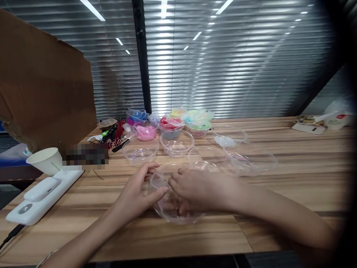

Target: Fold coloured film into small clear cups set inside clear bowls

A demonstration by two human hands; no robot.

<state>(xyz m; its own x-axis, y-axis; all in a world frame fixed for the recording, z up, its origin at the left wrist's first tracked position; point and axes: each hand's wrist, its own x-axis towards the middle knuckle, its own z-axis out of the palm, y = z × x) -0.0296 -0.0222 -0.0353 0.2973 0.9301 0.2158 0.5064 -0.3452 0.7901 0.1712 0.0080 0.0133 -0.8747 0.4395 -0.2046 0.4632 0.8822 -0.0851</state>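
A clear plastic bowl [181,219] stands near the table's front edge, between my hands. My left hand [141,192] grips its left side, the thumb reaching over the rim and the fingers around the far side. By those fingers, a piece of clear plastic [157,180] shows at the rim. My right hand [195,190] reaches across the bowl from the right, fingers curled down inside it. Whatever those fingers pinch is hidden and blurred. Just beyond are more clear bowls, one behind my left hand [141,155] and another further right [177,144].
Bowls with pink [146,132], red [170,122] and pale green contents [199,119] line the back. Clear containers [252,162] lie to the right. At left are a white power strip [46,197], a paper cup [46,160] and a cardboard sheet [44,76]. Dark red cords [115,132] lie behind.
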